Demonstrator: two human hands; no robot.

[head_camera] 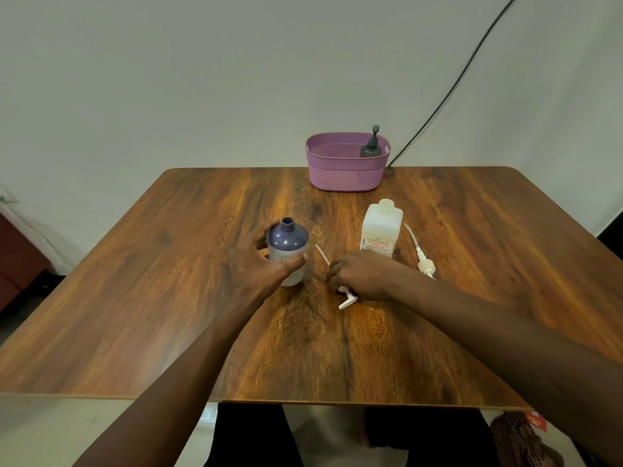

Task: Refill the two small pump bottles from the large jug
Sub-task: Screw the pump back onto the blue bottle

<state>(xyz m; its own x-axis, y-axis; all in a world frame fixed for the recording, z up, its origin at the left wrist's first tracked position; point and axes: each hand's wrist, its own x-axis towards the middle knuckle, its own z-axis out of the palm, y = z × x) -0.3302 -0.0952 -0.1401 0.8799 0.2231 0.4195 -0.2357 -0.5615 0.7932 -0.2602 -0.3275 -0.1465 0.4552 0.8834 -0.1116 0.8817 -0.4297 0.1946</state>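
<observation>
Left hand (266,261) clamped round uncapped purple bottle (287,244), label partly hidden. Right hand (362,276) closed over white pump (347,298), tube mostly covered. Open jug (382,229) just beyond.

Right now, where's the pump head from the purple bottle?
In the head view, the white pump head lies on the table under the right hand, between the open purple bottle in the left hand and the white jug.
</observation>
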